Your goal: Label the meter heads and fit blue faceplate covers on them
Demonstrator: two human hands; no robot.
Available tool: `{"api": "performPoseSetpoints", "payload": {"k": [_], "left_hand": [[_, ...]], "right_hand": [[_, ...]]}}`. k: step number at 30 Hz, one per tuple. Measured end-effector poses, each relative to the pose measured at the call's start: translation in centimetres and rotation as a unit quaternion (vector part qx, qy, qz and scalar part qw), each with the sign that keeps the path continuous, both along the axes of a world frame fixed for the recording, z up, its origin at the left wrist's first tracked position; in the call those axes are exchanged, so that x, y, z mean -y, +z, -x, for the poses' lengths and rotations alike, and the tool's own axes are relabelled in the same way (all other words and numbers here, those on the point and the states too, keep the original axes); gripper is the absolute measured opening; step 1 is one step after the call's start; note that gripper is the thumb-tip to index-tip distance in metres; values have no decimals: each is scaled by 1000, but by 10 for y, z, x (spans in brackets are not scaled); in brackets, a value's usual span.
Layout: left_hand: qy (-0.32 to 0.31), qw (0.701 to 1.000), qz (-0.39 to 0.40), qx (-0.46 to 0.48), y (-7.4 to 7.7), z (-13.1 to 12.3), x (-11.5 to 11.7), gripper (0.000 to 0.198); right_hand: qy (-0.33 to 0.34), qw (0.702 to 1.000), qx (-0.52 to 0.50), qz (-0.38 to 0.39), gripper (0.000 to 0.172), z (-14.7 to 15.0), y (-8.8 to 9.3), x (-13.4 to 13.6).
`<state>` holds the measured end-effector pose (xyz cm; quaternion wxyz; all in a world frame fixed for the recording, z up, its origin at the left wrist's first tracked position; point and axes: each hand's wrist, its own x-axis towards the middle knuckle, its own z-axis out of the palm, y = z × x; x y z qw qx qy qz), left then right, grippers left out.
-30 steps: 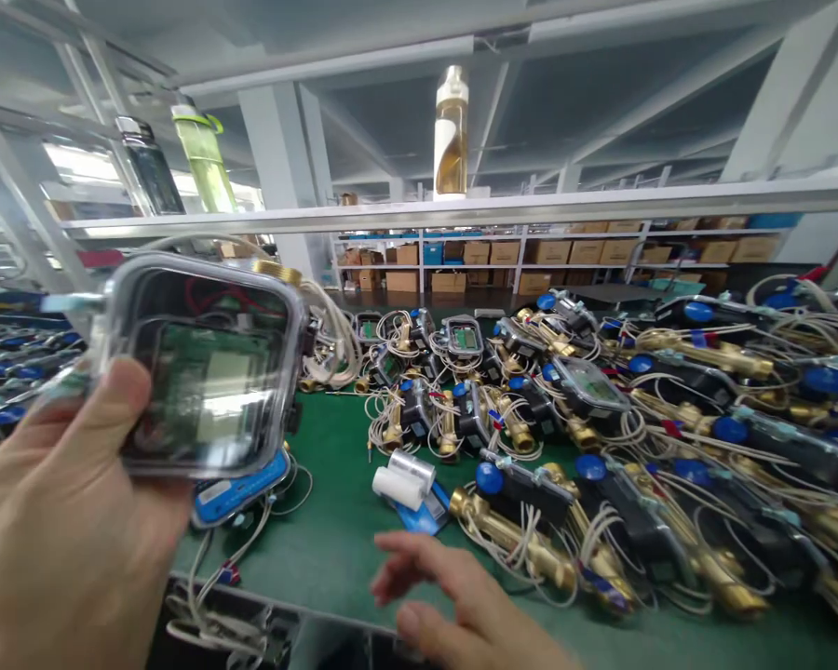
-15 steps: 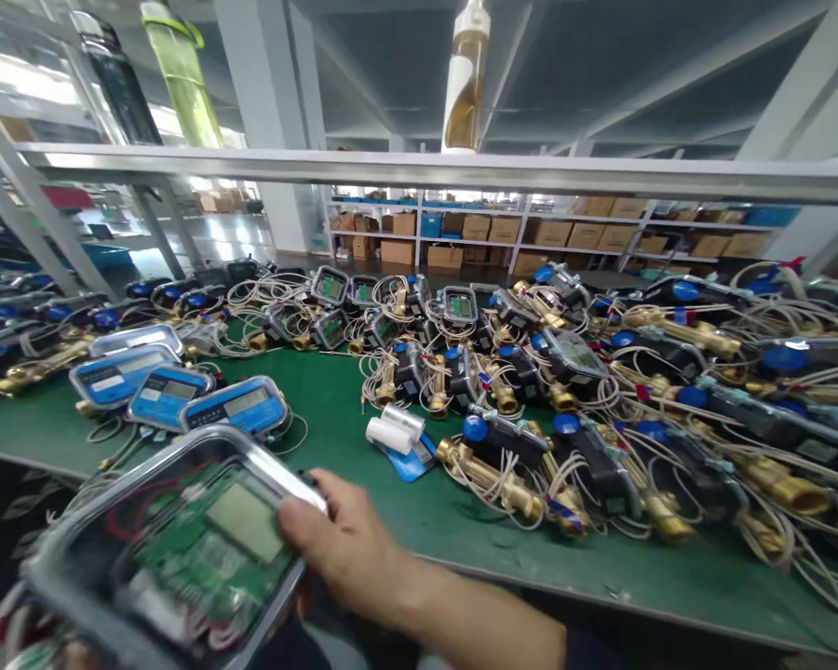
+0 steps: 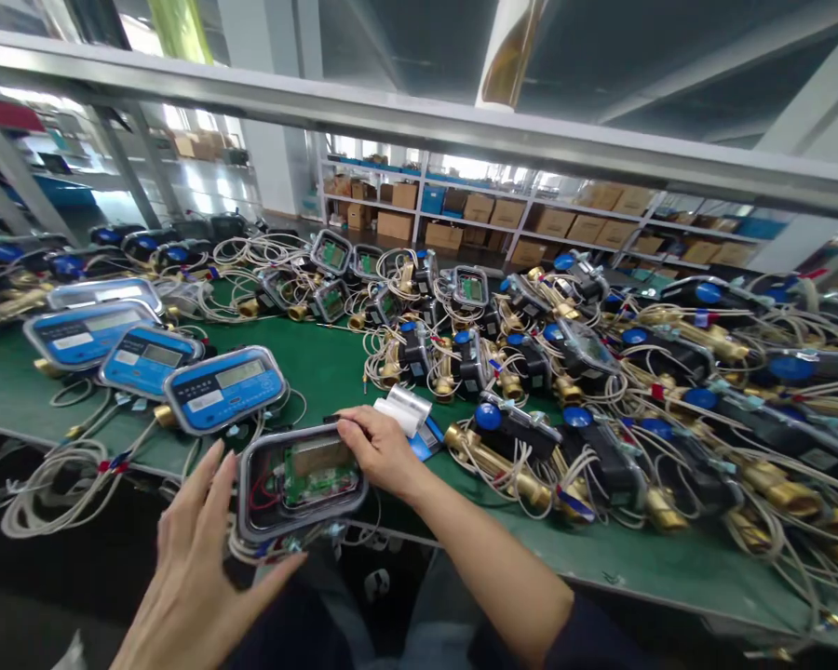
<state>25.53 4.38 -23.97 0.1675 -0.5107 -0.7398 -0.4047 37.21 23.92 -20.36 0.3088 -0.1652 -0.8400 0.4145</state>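
Observation:
A clear-lidded meter housing (image 3: 300, 479) with a green circuit board inside rests at the near edge of the green table (image 3: 321, 368). My right hand (image 3: 381, 451) grips its upper right corner, fingers curled on the rim. My left hand (image 3: 195, 568) is spread flat with fingers apart, touching the housing's left and lower side. A white roll on a blue card (image 3: 409, 414) lies just behind my right hand.
Three blue-faced meters (image 3: 223, 386) sit in a row to the left. A dense heap of brass-bodied meters with white cables (image 3: 601, 409) covers the right and back of the table. A metal rail (image 3: 419, 121) crosses overhead; cardboard boxes fill distant shelves.
The housing went from held up near my face in the left hand, down to the table's near edge. My right hand took its corner and my left hand opened.

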Motion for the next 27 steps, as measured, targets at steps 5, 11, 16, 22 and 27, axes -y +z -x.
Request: {"api": "performPoseSetpoints", "payload": {"k": [5, 11, 16, 22, 27], "left_hand": [[-53, 997, 56, 9, 10, 30, -37, 115], [-34, 993, 60, 91, 16, 15, -44, 120], [-21, 994, 61, 89, 19, 7, -51, 121], [-15, 996, 58, 71, 14, 8, -50, 124], [-22, 999, 10, 24, 5, 7, -50, 134]], "right_hand": [[22, 1000, 0, 15, 29, 8, -2, -9], [-67, 995, 75, 23, 71, 3, 15, 8], [-117, 991, 67, 15, 44, 8, 14, 9], [-207, 978, 11, -9, 41, 2, 12, -13], [-183, 954, -7, -237, 53, 11, 20, 14]]}}
